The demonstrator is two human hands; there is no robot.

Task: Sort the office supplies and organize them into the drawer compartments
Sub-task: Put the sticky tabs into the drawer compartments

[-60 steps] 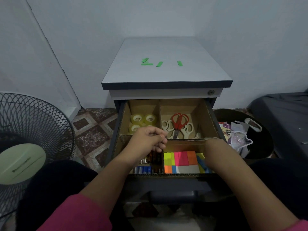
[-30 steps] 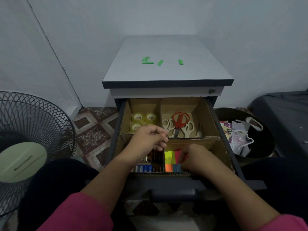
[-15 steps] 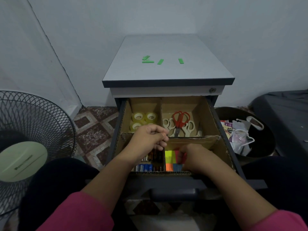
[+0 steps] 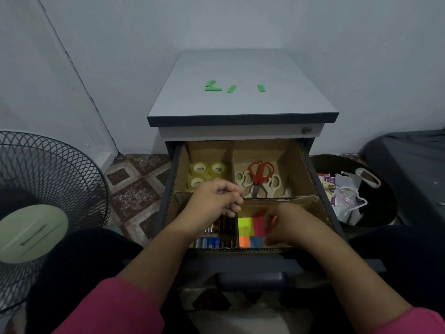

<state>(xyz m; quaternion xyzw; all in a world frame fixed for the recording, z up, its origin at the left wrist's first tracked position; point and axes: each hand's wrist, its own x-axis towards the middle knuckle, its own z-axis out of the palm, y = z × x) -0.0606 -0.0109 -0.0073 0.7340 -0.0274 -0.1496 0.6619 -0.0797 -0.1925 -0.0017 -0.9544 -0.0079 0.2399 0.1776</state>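
Cabinet top: green strips. Drawer compartments: tape rolls, scissors, batteries, sticky notes. Left hand curled closed above the batteries; right hand on the notes, grip hidden.

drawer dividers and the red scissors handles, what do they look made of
Drawer dividers: apparently corrugated cardboard, matte brown, with fluted edges showing along the front wall. Red scissors: handles look like smooth, glossy plastic; the blades appear to be grey metal.

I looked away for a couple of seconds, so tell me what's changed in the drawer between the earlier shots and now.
The right hand came in from the drawer's right edge and down onto the sticky notes in the front right compartment, now covering most of them; whether it grips any is hidden. The left hand stayed curled above the batteries. Tape rolls, scissors and green strips are unmoved.
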